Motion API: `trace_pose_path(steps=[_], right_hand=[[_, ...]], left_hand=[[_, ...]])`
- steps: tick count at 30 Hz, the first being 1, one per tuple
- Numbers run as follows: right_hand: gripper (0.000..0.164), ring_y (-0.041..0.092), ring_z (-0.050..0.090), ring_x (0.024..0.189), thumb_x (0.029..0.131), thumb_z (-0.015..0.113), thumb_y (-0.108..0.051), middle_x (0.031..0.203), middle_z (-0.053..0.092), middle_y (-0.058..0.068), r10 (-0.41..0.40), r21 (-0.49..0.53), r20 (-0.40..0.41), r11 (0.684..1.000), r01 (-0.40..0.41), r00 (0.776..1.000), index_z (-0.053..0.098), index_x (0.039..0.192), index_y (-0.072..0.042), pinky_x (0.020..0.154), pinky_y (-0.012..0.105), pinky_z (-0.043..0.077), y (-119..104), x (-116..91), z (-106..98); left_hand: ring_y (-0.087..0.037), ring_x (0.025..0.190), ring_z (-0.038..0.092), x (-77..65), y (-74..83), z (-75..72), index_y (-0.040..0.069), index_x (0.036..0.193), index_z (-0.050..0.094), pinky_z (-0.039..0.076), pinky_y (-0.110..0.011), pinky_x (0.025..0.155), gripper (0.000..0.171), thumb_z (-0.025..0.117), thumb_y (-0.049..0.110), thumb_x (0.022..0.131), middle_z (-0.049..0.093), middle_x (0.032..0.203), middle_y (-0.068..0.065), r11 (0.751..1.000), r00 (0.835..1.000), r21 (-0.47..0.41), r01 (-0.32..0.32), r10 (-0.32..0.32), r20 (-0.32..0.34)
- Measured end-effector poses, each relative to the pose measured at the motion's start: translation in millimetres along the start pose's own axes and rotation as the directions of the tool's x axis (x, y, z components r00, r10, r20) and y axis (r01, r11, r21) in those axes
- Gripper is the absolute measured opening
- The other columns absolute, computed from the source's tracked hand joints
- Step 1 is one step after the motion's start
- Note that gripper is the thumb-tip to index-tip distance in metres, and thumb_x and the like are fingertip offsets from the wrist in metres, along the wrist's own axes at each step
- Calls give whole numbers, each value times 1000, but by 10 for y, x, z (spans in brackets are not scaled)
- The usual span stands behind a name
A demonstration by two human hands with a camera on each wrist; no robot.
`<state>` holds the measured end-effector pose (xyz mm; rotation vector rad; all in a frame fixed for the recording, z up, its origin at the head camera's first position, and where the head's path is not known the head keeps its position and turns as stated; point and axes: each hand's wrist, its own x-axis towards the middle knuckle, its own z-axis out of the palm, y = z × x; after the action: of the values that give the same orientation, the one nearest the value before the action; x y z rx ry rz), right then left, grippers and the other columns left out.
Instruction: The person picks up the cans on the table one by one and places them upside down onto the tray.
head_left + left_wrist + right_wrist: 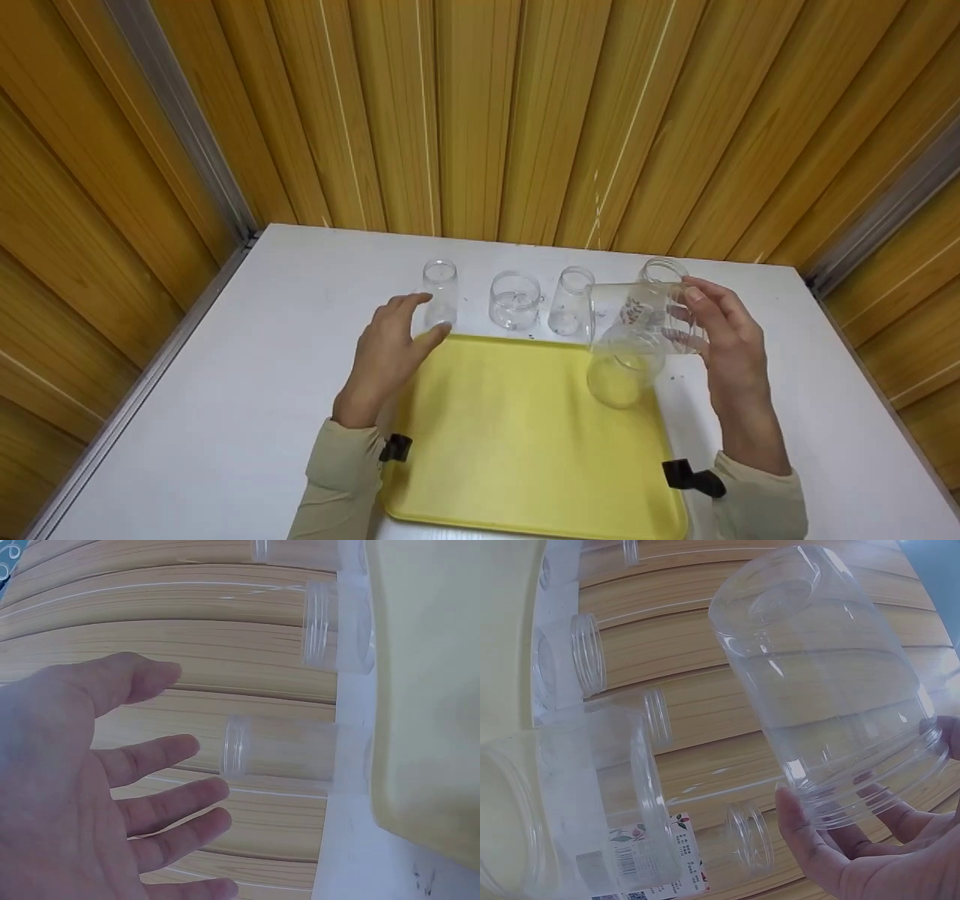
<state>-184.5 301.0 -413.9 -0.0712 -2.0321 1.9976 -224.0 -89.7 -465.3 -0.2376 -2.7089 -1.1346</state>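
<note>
My right hand [727, 330] grips a large clear plastic jar [611, 315] around its threaded mouth end. The jar is on its side in the air above the tray's back right corner; in the right wrist view its base [780, 600] points up and away. Below it, another clear jar [619, 382] stands upright at that corner of the yellow tray [517, 442]. My left hand [386, 349] holds nothing, thumb and fingers spread apart. Nearest to it is a tall slim clear jar [441, 289]; a gap separates fingers and jar in the left wrist view.
Behind the tray, a short wide jar [515, 300] and a slim jar [571, 300] stand on the white table [225, 405]. Farther right, another jar [664, 268] is partly hidden behind the held one. A printed floral label [686, 851] shows there. Wood-patterned panels [472, 127] enclose the table.
</note>
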Motion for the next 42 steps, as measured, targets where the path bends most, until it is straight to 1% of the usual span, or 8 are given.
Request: trace_pose_path(steps=[4,9,12,16,24,30,36,42], right_hand=[[41,30,58,124,107,62,-36,132,62,15,-4,13,2,1000,4,1000,61,139,-10,91,28,58,-2,-3,7],[45,29,57,125,107,61,-37,130,62,11,-3,13,2,1000,3,1000,60,142,-8,91,28,57,-8,-13,24],[49,30,57,126,107,61,-36,131,62,12,-4,21,7,1000,4,1000,58,144,-5,92,29,57,-12,-18,43],[49,31,55,127,108,60,-36,133,60,15,-5,20,15,1000,5,1000,57,145,-5,94,29,56,-21,-19,59],[47,27,54,127,108,59,-39,136,58,14,11,-6,15,1000,-11,1000,58,144,-9,95,29,54,-10,-36,79],[51,28,55,127,108,59,-38,136,58,13,10,1,38,1000,-10,999,56,146,-4,93,29,55,-3,-41,138],[48,26,54,129,108,58,-36,135,59,10,33,8,61,999,-33,998,56,145,-5,97,31,53,0,-56,192],[48,26,53,130,108,57,-36,136,59,10,46,-4,76,999,-46,996,56,146,-6,104,42,47,6,-64,226]], left_hand=[[-39,144,46,11,53,17,5,159,45,40,-64,112,80,63,58,102,50,157,-18,991,999,-137,15,-19,-28],[-38,145,45,18,119,72,8,162,40,37,-66,113,79,58,57,104,47,159,-17,960,997,-280,-23,2,-75],[-36,145,44,20,179,120,10,164,38,36,-65,114,80,60,55,102,45,159,-17,940,996,-339,-41,11,-88],[-34,144,45,21,277,203,10,163,39,36,-63,114,80,63,54,100,44,160,-16,910,994,-408,-75,37,-99],[-32,142,48,8,465,357,14,161,43,40,-59,113,79,64,54,97,47,159,-13,866,997,-494,-81,63,-51],[-33,141,47,-7,506,404,14,161,43,39,-61,112,76,66,51,98,47,159,-12,822,996,-564,-81,90,-13],[-32,141,48,-5,517,411,15,160,45,40,-58,112,75,66,50,98,48,158,-12,808,996,-585,-63,86,12],[-31,140,49,-1,531,419,16,159,46,43,-53,110,73,66,50,98,50,157,-10,800,996,-597,-57,87,22]])
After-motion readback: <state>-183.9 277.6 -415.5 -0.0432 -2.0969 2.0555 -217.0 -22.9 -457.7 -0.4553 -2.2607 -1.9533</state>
